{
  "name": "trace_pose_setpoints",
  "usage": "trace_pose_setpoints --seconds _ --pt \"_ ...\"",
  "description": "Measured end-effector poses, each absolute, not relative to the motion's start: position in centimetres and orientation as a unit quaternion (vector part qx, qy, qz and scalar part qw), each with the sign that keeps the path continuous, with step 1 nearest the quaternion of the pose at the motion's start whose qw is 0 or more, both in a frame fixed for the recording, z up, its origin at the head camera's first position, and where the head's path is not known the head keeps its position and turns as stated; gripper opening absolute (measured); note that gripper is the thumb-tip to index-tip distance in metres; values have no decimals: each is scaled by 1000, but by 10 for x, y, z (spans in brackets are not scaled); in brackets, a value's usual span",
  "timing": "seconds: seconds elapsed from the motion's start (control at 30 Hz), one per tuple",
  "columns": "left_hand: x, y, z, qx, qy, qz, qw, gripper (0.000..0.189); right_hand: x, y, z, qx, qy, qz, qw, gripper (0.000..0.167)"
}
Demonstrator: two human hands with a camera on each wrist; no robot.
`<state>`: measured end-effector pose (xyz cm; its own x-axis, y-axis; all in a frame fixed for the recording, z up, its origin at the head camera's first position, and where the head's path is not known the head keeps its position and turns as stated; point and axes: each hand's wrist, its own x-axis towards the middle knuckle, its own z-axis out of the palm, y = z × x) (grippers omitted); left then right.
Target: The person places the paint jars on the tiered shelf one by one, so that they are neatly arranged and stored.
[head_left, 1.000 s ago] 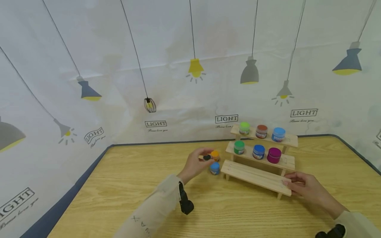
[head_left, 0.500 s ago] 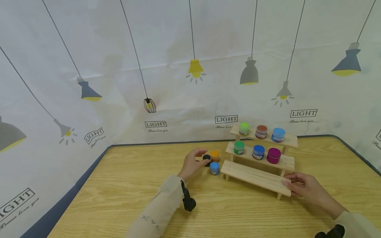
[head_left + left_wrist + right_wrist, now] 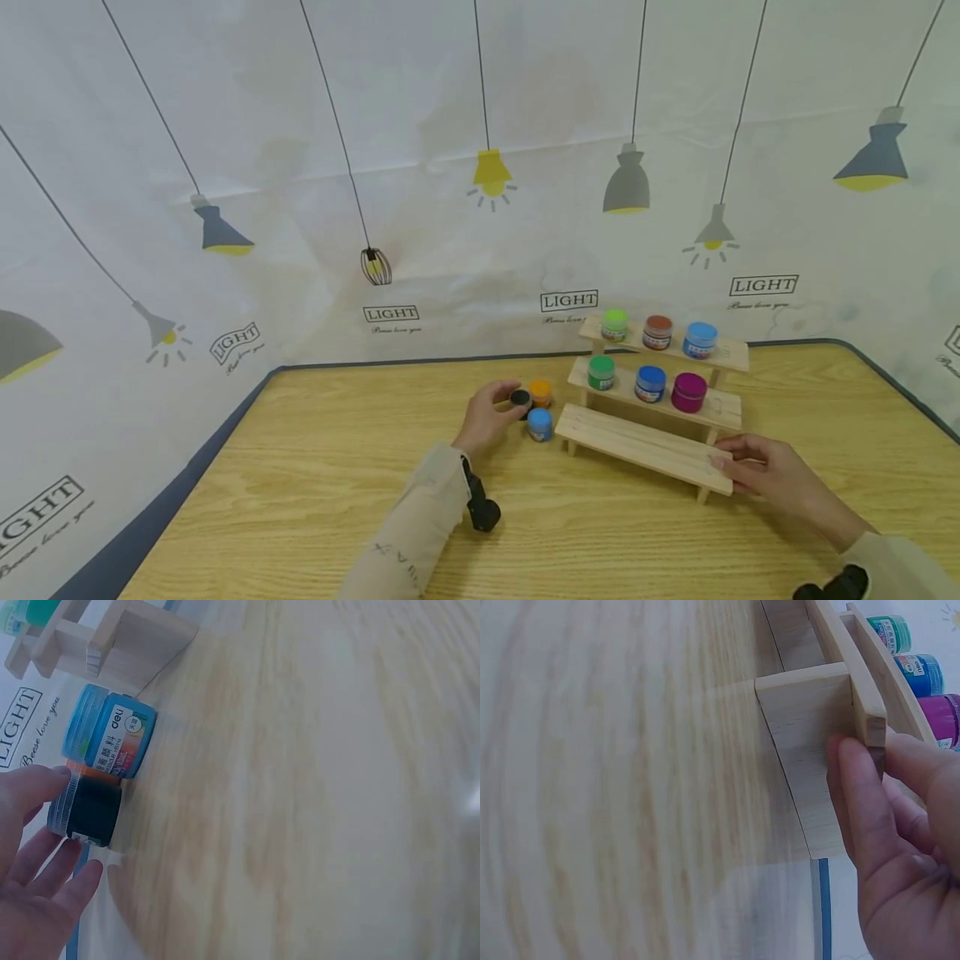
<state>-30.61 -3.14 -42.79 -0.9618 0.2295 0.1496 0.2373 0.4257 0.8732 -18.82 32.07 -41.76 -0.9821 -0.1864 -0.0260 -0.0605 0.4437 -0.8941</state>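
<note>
My left hand (image 3: 483,418) is at a black-lidded paint jar (image 3: 94,811) on the table, thumb at one side of its lid and fingertips at the other. Right beside that jar stand an orange paint jar (image 3: 540,393) and a light blue paint jar (image 3: 110,733). The right hand (image 3: 772,475) pinches the right end of the lowest board of a three-step wooden display rack (image 3: 645,448); in the right wrist view, its thumb and fingers (image 3: 866,799) lie on either side of the board's end. Nothing stands on this lowest board.
Green (image 3: 601,372), blue (image 3: 650,383) and purple (image 3: 688,392) jars stand on the middle step. Lime (image 3: 614,325), brown (image 3: 657,332) and light blue (image 3: 701,340) ones occupy the top step. A lamp-printed backdrop (image 3: 450,283) rises behind the wooden table (image 3: 360,417).
My left fingers first cover most of the black-lidded jar, then spread so it shows upright, and now sit closer around it. The right hand and rack stay put.
</note>
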Motion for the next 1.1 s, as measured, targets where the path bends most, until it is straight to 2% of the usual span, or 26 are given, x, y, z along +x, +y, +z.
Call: trace_pose_setpoints --seconds 1.1 --pt "-307 -31 -433 -151 -845 -514 -7 37 -190 322 -418 -92 842 -528 65 44"
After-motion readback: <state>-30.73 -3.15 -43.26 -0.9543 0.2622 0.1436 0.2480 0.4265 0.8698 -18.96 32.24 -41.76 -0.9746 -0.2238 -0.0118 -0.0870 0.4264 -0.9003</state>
